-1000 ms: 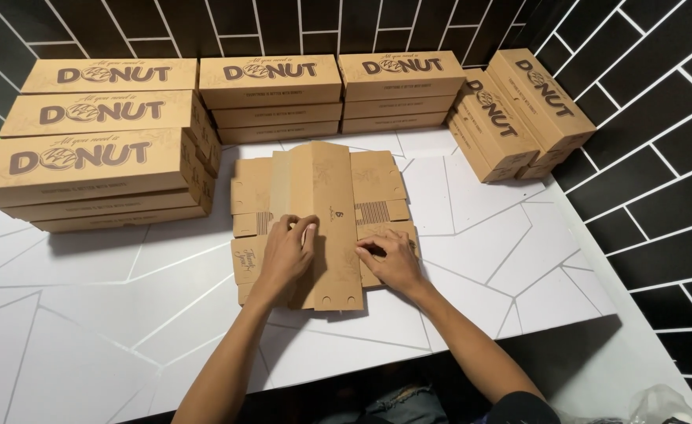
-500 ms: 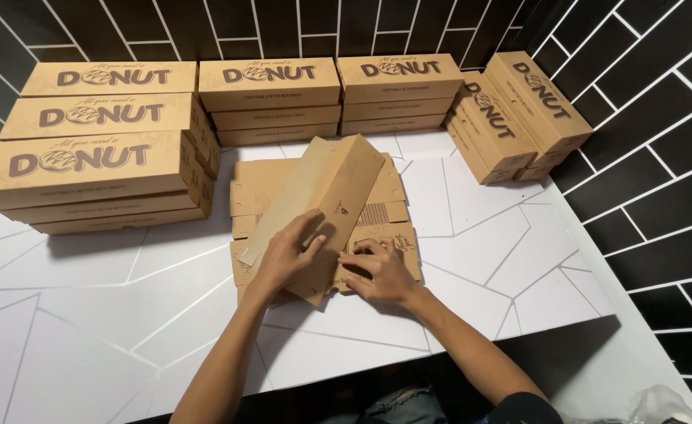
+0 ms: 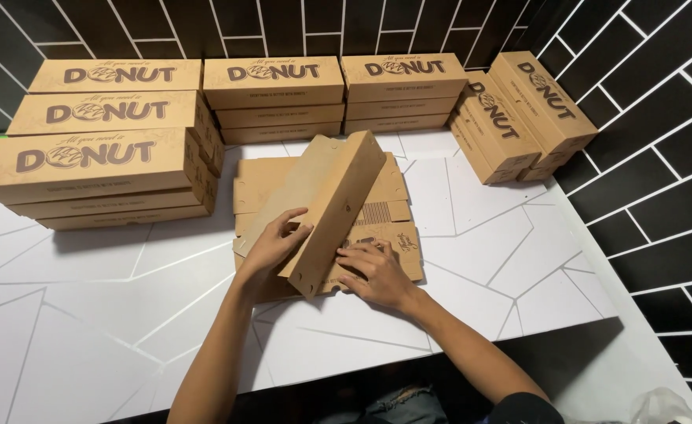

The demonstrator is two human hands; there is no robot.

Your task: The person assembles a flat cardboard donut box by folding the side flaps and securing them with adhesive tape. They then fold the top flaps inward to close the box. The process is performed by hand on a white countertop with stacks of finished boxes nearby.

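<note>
A flat brown cardboard box blank (image 3: 314, 206) lies half folded on top of a small pile of flat blanks (image 3: 256, 177) in the middle of the white table (image 3: 479, 235). My left hand (image 3: 274, 245) grips the raised long panel, which tilts up toward the right. My right hand (image 3: 377, 271) presses flat on the printed base part of the same blank, fingers spread, just under the lifted panel's near end.
Stacks of finished long brown boxes stand at the left (image 3: 98, 169), back centre (image 3: 275, 98), back right (image 3: 401, 90), and leaning at the right (image 3: 519, 114). Black tiled walls (image 3: 644, 118) close the back and right side. The table's near edge (image 3: 456, 369) drops off by my arms.
The long panel lay flat a second ago; my left hand has lifted and folded it up toward the right, while my right hand stayed pressing on the blank's base.
</note>
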